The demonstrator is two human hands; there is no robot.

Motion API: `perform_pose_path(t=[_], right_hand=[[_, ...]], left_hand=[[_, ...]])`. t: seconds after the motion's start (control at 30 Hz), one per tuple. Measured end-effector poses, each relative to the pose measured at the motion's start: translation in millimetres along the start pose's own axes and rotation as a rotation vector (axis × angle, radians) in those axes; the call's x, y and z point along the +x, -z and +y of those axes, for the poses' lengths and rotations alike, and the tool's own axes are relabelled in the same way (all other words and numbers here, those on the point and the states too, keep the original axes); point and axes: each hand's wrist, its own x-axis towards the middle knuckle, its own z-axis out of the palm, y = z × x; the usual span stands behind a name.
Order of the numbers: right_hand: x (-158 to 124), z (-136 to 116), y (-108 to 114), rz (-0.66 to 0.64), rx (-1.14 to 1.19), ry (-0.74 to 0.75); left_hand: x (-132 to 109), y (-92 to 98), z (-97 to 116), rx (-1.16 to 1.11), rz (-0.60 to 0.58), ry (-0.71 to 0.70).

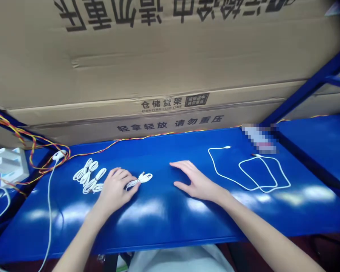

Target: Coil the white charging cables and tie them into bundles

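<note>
My left hand is closed around a bundled white cable, its coiled end poking out past the thumb and fingers. Just left of that hand lie several more white cable bundles, coiled and tied, on the blue shelf. My right hand hovers or rests over the middle of the shelf, fingers and thumb apart, with nothing between them. To its right a loose white cable lies unwound in wide loops, one plug pointing toward the back.
Cardboard boxes with printed characters form a wall behind the shelf. Red and yellow twisted wires run along the back edge. White adapters and a white cord are at left. A blurred packet lies back right, by a blue post.
</note>
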Motion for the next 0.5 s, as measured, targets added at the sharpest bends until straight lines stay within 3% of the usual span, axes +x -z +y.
perform_pose_path(t=[0.13, 0.3, 0.4, 0.5], right_hand=[[-10.1, 1.1, 22.0, 0.101, -0.156, -0.008], [-54.8, 29.3, 49.0, 0.346, -0.455, -0.213], [-85.1, 49.6, 50.8, 0.402, -0.592, -0.327], [-95.7, 55.3, 42.3, 0.364, -0.517, -0.328]], left_hand=[[-17.0, 12.7, -37.7, 0.118, 0.023, 0.073], [-32.7, 21.0, -70.7, 0.202, 0.081, 0.148], [-36.9, 22.0, -79.3, 0.268, 0.115, 0.224], [-30.3, 21.8, -69.7, 0.267, 0.186, 0.258]])
